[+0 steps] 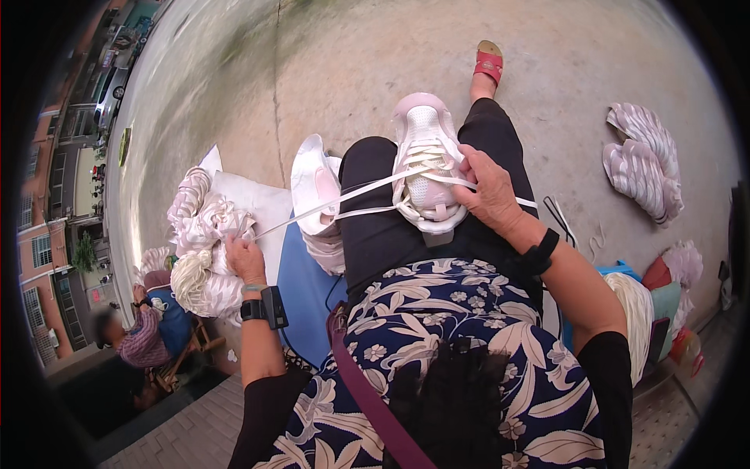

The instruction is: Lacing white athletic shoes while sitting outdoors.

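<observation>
A white and pink shoe upper rests on my lap, its toe pointing away from me. White shoelace crosses its front in several rows. One long stretch of that lace runs taut to the left, where my left hand pinches it beside a pile of shoe uppers. My right hand is at the upper's right edge, thumb and fingers closed on lace there. A lace end trails past the right wrist over my dark trousers. Another white and pink upper stands by my left thigh on a blue surface.
Bundled pink and white uppers are heaped at the left on a white sheet. More stacked uppers lie on the concrete floor at right. A hank of white laces hangs near my right elbow. Another person sits at far left.
</observation>
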Tool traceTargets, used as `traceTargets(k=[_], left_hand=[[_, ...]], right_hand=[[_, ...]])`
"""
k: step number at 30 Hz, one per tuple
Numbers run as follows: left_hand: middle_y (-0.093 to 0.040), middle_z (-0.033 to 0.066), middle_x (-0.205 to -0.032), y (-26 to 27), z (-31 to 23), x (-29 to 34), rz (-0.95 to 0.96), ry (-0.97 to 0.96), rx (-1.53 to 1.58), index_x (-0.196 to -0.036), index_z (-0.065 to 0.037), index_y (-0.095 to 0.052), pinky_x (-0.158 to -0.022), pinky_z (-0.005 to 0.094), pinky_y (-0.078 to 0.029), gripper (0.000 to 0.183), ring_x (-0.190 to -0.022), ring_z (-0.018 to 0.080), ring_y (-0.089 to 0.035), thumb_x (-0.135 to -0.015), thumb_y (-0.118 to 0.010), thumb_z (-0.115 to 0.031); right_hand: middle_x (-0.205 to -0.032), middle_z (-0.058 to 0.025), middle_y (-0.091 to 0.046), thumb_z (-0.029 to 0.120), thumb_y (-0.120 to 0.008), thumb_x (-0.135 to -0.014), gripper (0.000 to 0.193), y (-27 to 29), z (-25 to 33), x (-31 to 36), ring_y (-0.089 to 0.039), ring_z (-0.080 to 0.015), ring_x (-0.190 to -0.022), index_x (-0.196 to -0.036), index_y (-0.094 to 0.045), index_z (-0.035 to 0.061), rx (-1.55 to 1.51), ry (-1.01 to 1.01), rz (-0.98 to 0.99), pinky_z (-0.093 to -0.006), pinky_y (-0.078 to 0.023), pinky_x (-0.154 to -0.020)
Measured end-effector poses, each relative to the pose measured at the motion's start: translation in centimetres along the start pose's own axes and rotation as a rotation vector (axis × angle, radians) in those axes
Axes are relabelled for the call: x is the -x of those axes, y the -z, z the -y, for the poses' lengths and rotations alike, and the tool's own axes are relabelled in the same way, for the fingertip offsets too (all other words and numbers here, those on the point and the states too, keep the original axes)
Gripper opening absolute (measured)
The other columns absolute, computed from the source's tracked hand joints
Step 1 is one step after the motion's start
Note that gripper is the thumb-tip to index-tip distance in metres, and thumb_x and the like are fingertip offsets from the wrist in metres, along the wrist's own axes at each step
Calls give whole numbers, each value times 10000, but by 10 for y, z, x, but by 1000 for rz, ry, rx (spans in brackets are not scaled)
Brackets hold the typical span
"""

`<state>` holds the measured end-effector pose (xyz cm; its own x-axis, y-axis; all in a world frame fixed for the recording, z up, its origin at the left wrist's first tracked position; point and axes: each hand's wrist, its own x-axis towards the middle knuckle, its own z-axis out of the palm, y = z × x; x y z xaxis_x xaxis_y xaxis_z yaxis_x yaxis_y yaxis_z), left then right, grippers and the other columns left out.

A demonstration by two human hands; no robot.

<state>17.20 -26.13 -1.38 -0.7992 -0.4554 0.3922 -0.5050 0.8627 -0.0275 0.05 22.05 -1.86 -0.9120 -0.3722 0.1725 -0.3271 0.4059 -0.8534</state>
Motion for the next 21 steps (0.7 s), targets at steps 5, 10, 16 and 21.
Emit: traceTargets(k=[5, 10, 16, 21], left_hand=[[-550, 125, -1198, -1, -80, 9, 237, -107, 79, -825, -87, -635, -923, 500, -329, 151, -1105, 336, -485, -712, -618, -187], [-577, 117, -1139, 15, -221, -9, 222, -423, 695, -975, -86, -635, -968, 430, -311, 236, -1075, 301, -499, -759, -639, -182], [-620, 129, -906, 21, -290, -11, 290, -614, 849, -863, -25, -618, -778, 381, -416, 183, -869, 283, -576, -824, -583, -201], [-586, 128, -706, 16, -292, -8, 405, -543, 954, -806, -2, -567, -572, 317, -425, 192, -622, 245, -559, -817, -610, -189]], right_hand=[[-859, -128, -542, 134, -603, -658, 523, -2, -4, 1, -573, -289, -730, -1153, -490, 10, 46, 26, -22, -360, -480, -654], [-827, -124, -576, 169, -635, -728, 430, 9, 4, -4, -567, -215, -663, -1106, -525, -3, -124, -143, 114, -298, -472, -635], [-646, -97, -584, 181, -611, -771, 190, 14, -6, -22, -554, -172, -576, -876, -620, 23, -231, -314, 164, -273, -454, -586], [-656, -99, -600, 201, -598, -732, 175, 5, 8, -27, -589, -221, -596, -803, -602, 42, 13, -318, 206, -322, -460, -580]])
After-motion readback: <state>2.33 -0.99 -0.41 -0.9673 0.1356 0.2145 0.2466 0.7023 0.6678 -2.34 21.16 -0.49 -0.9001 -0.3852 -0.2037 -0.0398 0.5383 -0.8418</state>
